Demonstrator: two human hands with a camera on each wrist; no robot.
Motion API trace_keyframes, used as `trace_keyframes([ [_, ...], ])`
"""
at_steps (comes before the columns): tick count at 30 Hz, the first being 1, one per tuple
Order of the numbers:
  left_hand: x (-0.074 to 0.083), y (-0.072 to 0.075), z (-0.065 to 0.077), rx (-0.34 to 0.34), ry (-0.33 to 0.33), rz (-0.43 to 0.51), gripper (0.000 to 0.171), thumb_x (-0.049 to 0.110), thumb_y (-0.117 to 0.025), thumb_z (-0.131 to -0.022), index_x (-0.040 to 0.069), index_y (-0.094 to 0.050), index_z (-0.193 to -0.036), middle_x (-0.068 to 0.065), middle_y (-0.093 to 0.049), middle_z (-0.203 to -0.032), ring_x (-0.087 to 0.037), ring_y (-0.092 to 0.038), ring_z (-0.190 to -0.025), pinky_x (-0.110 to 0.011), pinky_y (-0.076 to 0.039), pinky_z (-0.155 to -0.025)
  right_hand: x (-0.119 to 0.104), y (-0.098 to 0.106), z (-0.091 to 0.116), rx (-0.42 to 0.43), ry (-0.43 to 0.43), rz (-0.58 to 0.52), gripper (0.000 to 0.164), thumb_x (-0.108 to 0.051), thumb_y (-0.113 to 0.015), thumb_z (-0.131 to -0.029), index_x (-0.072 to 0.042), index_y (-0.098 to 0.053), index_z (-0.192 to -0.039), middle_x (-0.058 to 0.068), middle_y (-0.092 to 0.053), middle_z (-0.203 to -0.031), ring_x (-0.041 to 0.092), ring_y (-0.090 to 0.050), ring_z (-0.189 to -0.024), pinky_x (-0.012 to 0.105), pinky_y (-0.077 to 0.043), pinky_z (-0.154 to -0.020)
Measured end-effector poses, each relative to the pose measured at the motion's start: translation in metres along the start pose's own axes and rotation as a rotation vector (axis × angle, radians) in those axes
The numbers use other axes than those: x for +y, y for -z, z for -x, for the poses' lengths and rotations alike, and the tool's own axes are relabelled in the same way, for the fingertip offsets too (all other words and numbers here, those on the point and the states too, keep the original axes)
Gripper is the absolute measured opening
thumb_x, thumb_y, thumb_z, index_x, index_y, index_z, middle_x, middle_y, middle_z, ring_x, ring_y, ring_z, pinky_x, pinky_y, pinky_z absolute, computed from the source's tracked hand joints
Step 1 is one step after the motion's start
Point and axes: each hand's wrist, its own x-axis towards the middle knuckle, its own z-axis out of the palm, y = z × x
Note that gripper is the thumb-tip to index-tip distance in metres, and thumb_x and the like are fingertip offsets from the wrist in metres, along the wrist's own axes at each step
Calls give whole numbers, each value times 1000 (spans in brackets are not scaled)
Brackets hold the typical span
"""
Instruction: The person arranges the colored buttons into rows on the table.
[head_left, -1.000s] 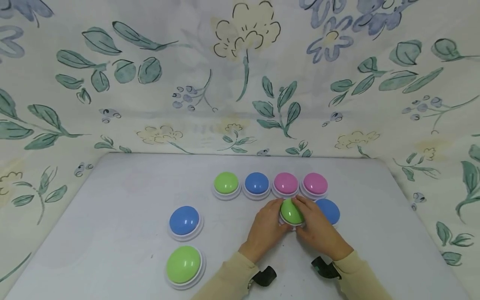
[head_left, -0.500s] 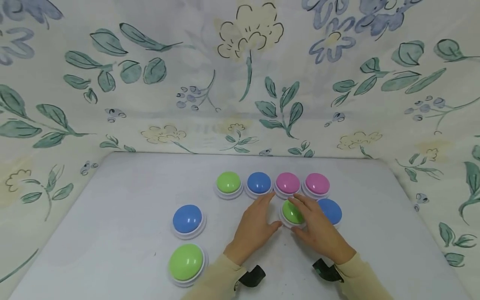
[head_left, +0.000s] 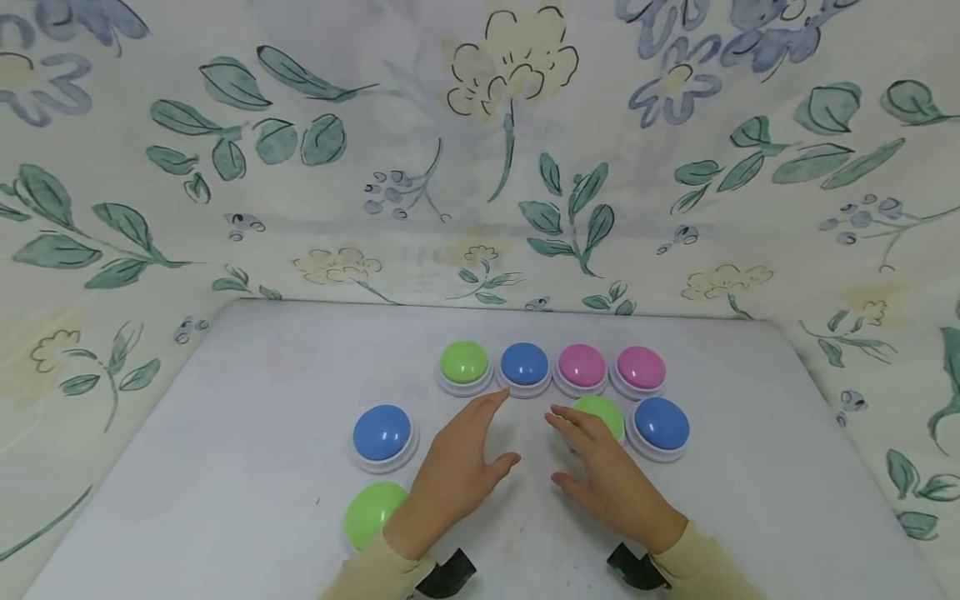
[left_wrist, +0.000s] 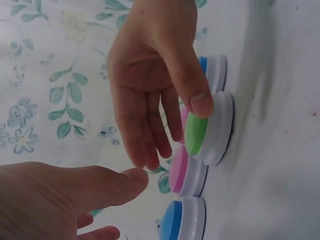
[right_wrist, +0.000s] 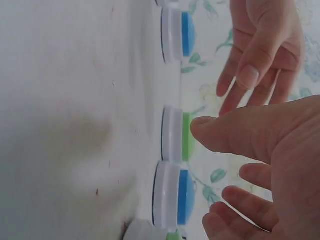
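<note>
Left hand (head_left: 453, 473) and right hand (head_left: 618, 492) empty, fingers relaxed, over smooth white table (head_left: 225, 467). Green button (head_left: 602, 412) (glossy dome, round white rim) sits by right hand, beside blue button (head_left: 662, 423), in front of pink buttons (head_left: 582, 366).

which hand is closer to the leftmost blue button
Left. The left hand is just right of that blue button; the right hand is farther right, near a green button.
</note>
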Motion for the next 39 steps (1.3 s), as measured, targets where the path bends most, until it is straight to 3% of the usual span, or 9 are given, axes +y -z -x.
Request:
trace_keyframes([
  [13,-11,19,22,21,17,-29,75,13,-88,-77,3,-52,-142,-12,-59,-138,-31,-58,-125,-47,-50,-103,-22,-16,-5,-70,33,-10,71,-13,-85,-82,-8,-52,-145,8,-46,-150,28,-45,-137,43,-48,-106],
  [24,-33,38,54,10,140,-47,75,16,-88,-77,8,-54,-142,-9,-62,-137,-30,-61,-122,-48,-53,-99,-42,-32,-13,-126,96,-71,70,-15,-82,-85,-7,-50,-146,6,-46,-151,25,-45,-137,39,-46,-109],
  [33,-60,53,81,145,46,-97,74,17,-92,-70,8,-60,-136,-6,-65,-132,-26,-64,-119,-44,-52,-96,-56,-50,-23,-162,141,-145,66,-18,-78,-89,-9,-48,-147,5,-48,-149,20,-45,-137,34,-38,-115],
  [39,-69,64,96,47,171,-88,74,29,-89,-76,13,-56,-141,-7,-63,-135,-34,-60,-122,-56,-52,-97,-65,-62,-28,-191,193,-158,66,-20,-78,-89,-10,-49,-147,3,-50,-146,16,-47,-135,30,-39,-114],
])
